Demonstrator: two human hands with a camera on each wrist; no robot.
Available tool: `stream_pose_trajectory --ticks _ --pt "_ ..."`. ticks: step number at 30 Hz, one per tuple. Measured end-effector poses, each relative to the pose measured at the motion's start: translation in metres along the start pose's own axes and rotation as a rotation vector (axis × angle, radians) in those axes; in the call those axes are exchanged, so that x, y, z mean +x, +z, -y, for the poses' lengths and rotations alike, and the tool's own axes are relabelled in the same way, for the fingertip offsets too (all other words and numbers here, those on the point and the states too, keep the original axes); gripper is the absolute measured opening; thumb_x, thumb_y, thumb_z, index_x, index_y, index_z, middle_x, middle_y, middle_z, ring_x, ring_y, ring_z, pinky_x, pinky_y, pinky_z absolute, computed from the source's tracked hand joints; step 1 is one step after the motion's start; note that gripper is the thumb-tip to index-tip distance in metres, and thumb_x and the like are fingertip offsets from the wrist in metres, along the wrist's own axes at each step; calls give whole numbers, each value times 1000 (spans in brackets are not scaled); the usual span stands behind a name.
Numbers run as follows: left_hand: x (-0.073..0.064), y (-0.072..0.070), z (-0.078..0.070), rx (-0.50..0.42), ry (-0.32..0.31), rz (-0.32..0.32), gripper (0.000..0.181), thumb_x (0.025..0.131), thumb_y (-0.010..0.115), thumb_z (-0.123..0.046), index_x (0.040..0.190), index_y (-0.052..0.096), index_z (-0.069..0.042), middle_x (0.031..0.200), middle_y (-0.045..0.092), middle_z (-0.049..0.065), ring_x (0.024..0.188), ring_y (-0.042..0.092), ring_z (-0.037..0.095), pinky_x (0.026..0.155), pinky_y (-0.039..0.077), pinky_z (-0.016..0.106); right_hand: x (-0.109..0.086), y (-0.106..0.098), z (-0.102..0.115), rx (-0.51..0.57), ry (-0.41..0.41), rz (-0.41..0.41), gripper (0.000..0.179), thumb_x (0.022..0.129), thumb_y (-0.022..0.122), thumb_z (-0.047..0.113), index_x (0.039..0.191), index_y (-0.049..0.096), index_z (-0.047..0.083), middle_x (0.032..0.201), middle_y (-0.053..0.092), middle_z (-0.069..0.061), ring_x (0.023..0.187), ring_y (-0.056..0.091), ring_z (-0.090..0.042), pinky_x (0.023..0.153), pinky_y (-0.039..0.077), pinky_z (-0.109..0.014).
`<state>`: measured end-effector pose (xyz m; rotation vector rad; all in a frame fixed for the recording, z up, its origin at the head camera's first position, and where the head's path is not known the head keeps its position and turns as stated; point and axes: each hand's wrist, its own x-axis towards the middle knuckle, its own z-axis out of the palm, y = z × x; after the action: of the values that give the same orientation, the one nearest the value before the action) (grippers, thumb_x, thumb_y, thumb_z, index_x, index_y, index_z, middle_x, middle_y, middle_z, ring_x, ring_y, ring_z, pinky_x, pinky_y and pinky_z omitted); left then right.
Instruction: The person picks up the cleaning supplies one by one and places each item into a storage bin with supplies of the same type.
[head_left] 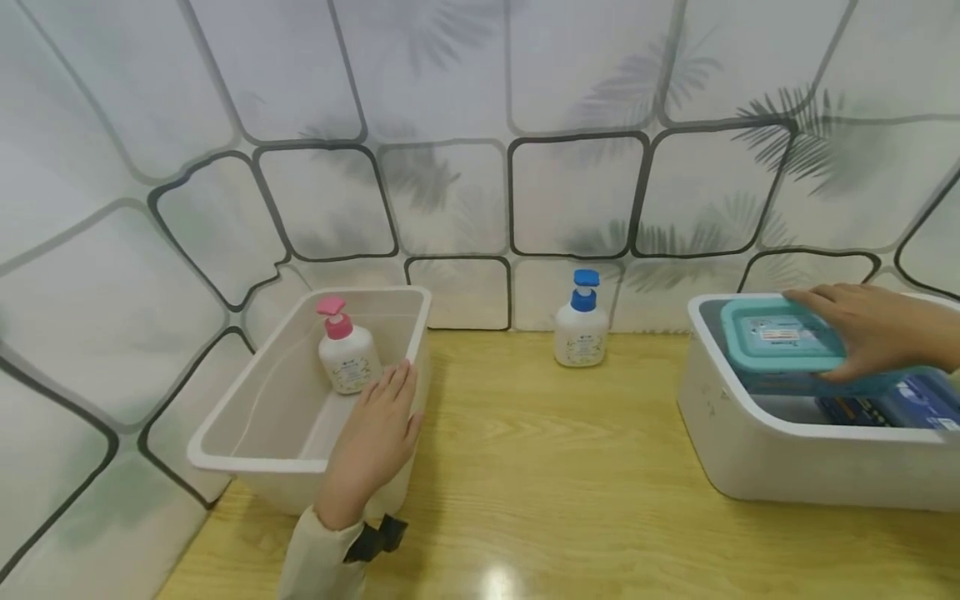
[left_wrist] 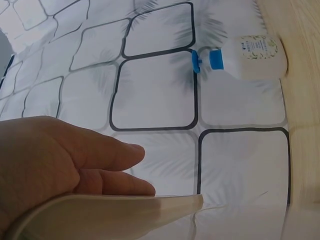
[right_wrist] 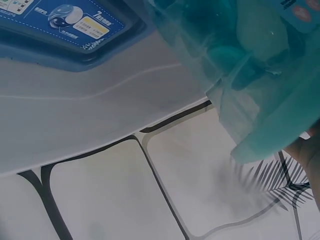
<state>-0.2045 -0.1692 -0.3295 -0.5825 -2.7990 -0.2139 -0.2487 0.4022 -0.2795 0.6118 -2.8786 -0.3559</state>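
Observation:
My right hand [head_left: 877, 329] grips a teal-lidded clear plastic box [head_left: 780, 337] from above, thumb on the near side and fingers at the far side. The box is tilted over the right white bin [head_left: 810, 467], and teal contents show through its wall in the right wrist view. On the right-hand rim of the left white bin [head_left: 270, 462] rests my left hand [head_left: 378, 433], its fingers extended. A white pump bottle with a pink top [head_left: 348, 358] stands inside that bin, just beyond the fingertips.
A white pump bottle with a blue top [head_left: 581, 333] stands on the wooden table [head_left: 555, 458] between the bins, close to the patterned wall [head_left: 450, 200]. Blue packages [head_left: 918, 400] lie in the right bin under the box.

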Motion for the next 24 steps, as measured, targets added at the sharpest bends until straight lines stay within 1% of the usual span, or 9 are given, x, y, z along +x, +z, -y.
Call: stream_pose_trajectory --ticks 4,8,12,14,19,24 --pt "1 0 0 -6 3 10 56 94 54 -20 139 38 8 147 37 23 136 36 39 113 28 54 -1 3 -2 26 -8 22 116 45 85 55 132 38 -6 114 56 -27 97 58 -41 80 48 -60" --pt "2 -1 1 -8 5 17 56 94 54 -20 139 37 9 147 37 23 135 36 39 112 29 55 2 2 -2 39 -22 48 114 46 85 56 132 38 -3 112 57 -25 94 59 -37 77 50 -57" --pt "5 -3 3 5 10 10 56 94 53 -19 139 37 9 146 38 23 135 37 39 111 30 55 10 -3 -2 44 -24 77 114 49 84 57 134 37 -3 117 55 -26 98 59 -38 80 49 -59" --pt "5 -4 4 8 11 10 55 95 52 -20 140 36 9 146 37 23 135 36 39 111 30 55 12 -6 -2 43 -12 102 116 50 84 57 135 34 -3 121 53 -28 101 58 -41 82 48 -61" --pt "5 -4 2 -7 -3 30 55 96 51 -20 140 35 8 147 36 22 136 34 39 112 28 55 15 -7 -6 24 20 160 119 51 82 59 138 29 -3 127 49 -31 105 56 -47 83 47 -65" --pt "3 -4 0 -19 -10 45 55 96 50 -20 141 35 8 148 36 22 137 34 39 113 27 55 17 -4 -8 13 25 188 118 51 82 60 137 31 -2 124 52 -28 98 59 -42 79 49 -62"
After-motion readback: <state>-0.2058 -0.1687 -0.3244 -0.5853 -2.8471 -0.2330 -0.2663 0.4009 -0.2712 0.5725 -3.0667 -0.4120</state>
